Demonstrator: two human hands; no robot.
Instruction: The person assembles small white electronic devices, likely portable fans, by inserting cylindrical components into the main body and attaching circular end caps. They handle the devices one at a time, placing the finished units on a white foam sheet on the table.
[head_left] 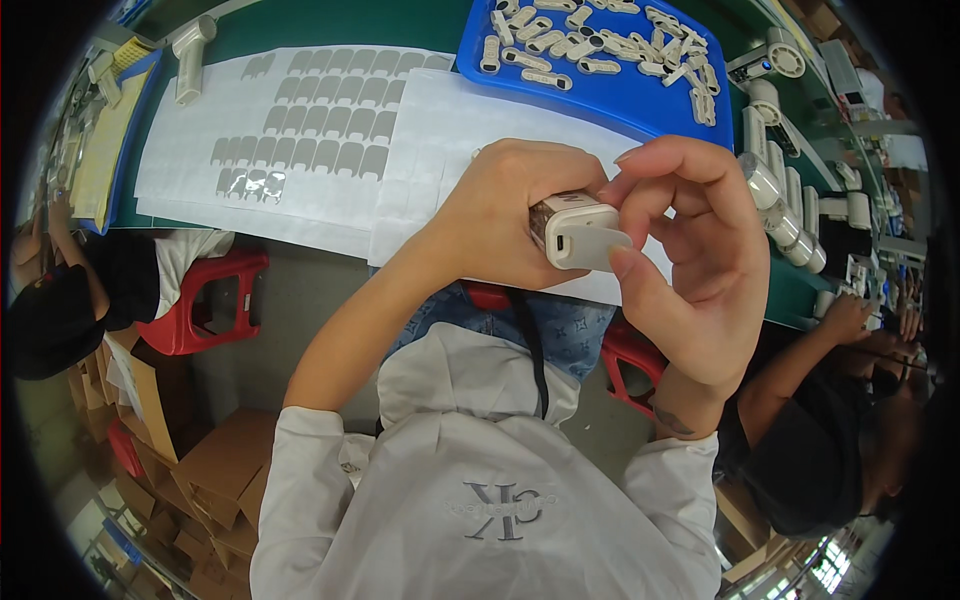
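My left hand (510,210) is wrapped around a white handheld device (575,205), its end turned up toward me. That end has a small dark port slot. A thin grey sticker (605,252) lies partly over this end face and sticks out past its right side. The thumb and a finger of my right hand (705,245) pinch the sticker's free edge. My left fingers hide most of the device's body. Below and left of it, white backing sheets (420,190) carry rows of similar grey stickers (325,155).
A blue tray (600,105) holds many small white parts at the far right. More white devices (770,180) line the right edge; another device (190,60) lies far left. Red stools (215,300) and cardboard boxes (225,465) stand left. Other people (810,430) sit on both sides.
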